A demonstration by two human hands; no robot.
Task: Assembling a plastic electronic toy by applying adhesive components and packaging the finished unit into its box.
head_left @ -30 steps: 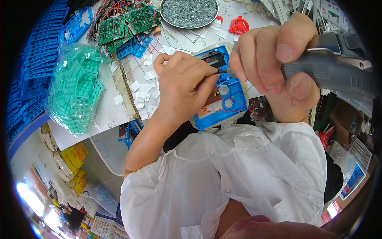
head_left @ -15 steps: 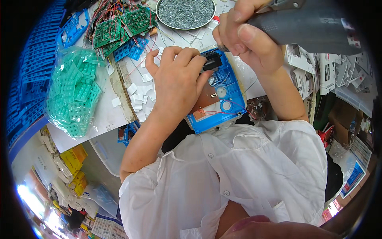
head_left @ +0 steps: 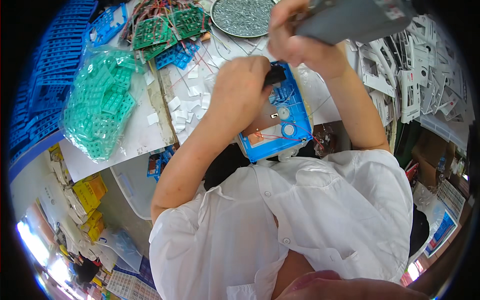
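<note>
A blue plastic housing lies in front of me, with a brown circuit board and thin red wires inside it. At its far end is a black plastic block. My left hand is closed on the block, its fingers curled and partly hidden. My right hand grips a grey power screwdriver above the housing's far right corner. The screwdriver's tip is blurred behind my fingers, so its contact with the housing cannot be made out.
A round tray of small screws stands at the back. Green circuit boards with wires lie left of it, beside a bag of turquoise keypads. White pads are scattered left of the housing. White panels are piled at the right.
My left fingers have curled in more tightly at the black block. My right hand and the screwdriver have shifted up and left. The whole view has moved slightly.
</note>
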